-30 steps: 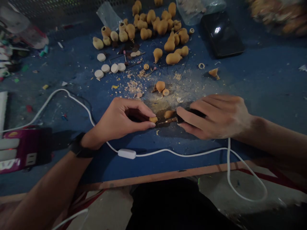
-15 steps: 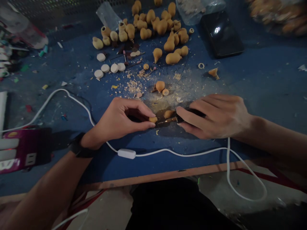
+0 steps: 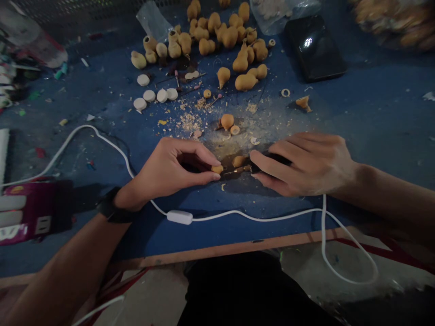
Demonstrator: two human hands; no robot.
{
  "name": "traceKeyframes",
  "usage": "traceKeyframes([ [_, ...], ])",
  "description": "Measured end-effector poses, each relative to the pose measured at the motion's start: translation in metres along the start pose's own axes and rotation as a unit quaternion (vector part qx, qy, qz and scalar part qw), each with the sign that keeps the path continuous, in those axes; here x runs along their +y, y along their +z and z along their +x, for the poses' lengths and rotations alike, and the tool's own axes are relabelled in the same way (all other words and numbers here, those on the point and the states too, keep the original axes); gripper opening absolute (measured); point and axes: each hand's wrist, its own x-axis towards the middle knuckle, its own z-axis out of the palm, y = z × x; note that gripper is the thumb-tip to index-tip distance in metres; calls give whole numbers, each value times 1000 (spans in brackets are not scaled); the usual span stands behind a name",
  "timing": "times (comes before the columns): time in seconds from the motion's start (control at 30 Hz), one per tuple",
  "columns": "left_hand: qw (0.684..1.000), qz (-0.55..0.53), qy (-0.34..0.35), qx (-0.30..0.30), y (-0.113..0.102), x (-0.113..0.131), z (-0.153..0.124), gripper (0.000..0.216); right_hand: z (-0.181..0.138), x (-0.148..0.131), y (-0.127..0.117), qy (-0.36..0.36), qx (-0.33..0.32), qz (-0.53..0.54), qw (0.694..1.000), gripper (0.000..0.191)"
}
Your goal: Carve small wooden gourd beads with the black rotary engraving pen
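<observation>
Between its thumb and fingers, my left hand (image 3: pixel 180 165) pinches a small yellow-tan gourd piece (image 3: pixel 216 169); most of the piece is hidden by the fingertips. My right hand (image 3: pixel 302 165) is closed around a dark corded rotary tool (image 3: pixel 243 169), whose body is largely covered by the hand. The tool's thin brass-coloured tip points left toward the gourd piece, a short way from it. Just above the tip lies another small gourd (image 3: pixel 239 161). A small round gourd (image 3: pixel 227 121) and a cut ring (image 3: pixel 234 130) sit farther up.
Several gourds (image 3: pixel 229 38) are heaped at the back. White discs (image 3: pixel 162 96), grinding bits and shavings (image 3: pixel 190 122) lie in front of them. A black phone-like device (image 3: pixel 314 47) is at back right. A white cord (image 3: pixel 244 216) with a switch (image 3: pixel 179 217) crosses the table's front.
Almost nothing differs. Both hands keep their grips and places, and the tool tip stays close to the gourd piece; the view has shifted very slightly.
</observation>
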Motion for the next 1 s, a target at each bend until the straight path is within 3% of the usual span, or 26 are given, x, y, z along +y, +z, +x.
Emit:
traceKeyframes([
  [0.53,1000,8,-13,0,0,1,0,14,2,1,1,-1,32,16,999,26],
  [0.7,1000,5,-15,-2,0,3,1,16,0,-1,0,7,-2,-3,1000,25],
  [1.0,1000,7,-17,1,1,3,1,18,4,2,-1,0,18,10,1000,27],
])
